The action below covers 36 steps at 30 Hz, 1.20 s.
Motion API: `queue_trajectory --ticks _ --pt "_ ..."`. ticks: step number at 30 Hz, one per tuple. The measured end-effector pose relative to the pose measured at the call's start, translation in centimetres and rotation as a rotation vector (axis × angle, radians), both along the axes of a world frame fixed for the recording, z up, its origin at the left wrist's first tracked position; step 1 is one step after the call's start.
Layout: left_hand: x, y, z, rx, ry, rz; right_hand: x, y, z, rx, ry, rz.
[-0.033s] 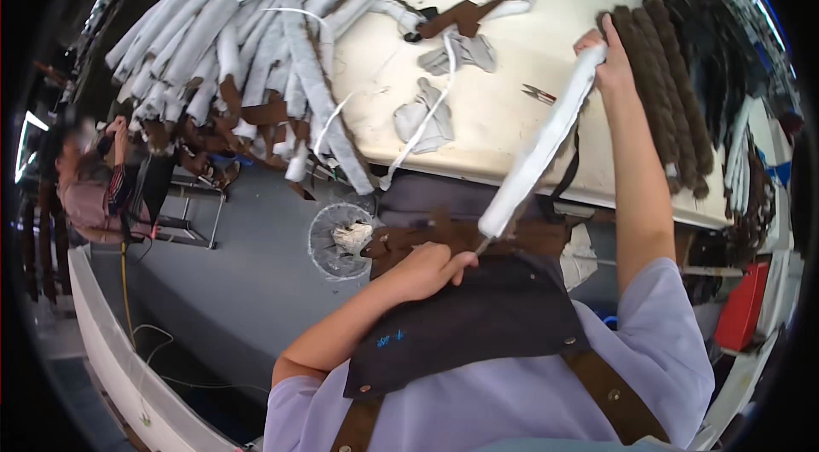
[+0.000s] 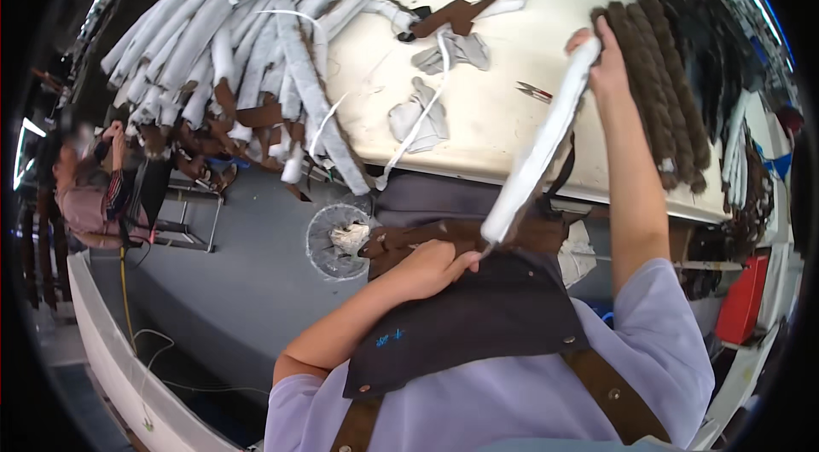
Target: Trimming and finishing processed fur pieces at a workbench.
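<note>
A long white padded strip (image 2: 533,158) with dark fur along its edge slants up over the table's front edge. My right hand (image 2: 600,60) grips its upper end. My left hand (image 2: 439,264), in front of my dark apron, is closed on a thin rod (image 2: 486,251) at the strip's lower end. Red-handled snips (image 2: 534,92) lie left of the strip, near two crumpled grey cloths (image 2: 418,119) and a white tape (image 2: 401,170). Brown fabric pieces (image 2: 401,239) lie below the table's edge.
White rolled strips (image 2: 196,43) heap on the table (image 2: 358,136) at back left; brown and black fur lengths (image 2: 648,85) lie at right. A lined bin (image 2: 322,252) stands below, a red container (image 2: 740,298) at lower right. A co-worker (image 2: 94,188) works at far left.
My right hand and the upper end of the white strip have shifted slightly up and to the left. The strip's lower end has moved a little right.
</note>
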State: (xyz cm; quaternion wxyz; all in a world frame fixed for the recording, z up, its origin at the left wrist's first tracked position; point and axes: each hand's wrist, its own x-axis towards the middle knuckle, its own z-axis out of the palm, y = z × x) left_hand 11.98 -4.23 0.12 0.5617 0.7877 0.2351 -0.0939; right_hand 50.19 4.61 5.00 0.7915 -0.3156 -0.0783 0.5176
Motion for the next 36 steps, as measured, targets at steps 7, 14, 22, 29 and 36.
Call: queue_trajectory --ticks 7,14,22,29,36 --pt "2.5 -0.5 1.2 0.029 -0.261 0.270 -2.7 -3.5 -5.7 -0.157 0.210 0.278" --pt "2.1 -3.4 3.4 0.058 -0.375 0.428 2.6 4.4 -9.2 -0.383 -0.196 -0.229" --pt "-2.7 -4.0 4.6 -0.207 -0.297 0.503 4.8 9.8 -10.7 -0.464 -0.149 -0.195" --pt "-5.8 -4.9 6.5 -0.328 -0.301 0.452 7.0 5.0 -8.5 -0.508 -0.157 -0.294" --pt "-4.7 -2.5 4.4 -0.417 -0.996 0.529 0.6 1.6 -5.6 -0.191 0.051 -0.083"
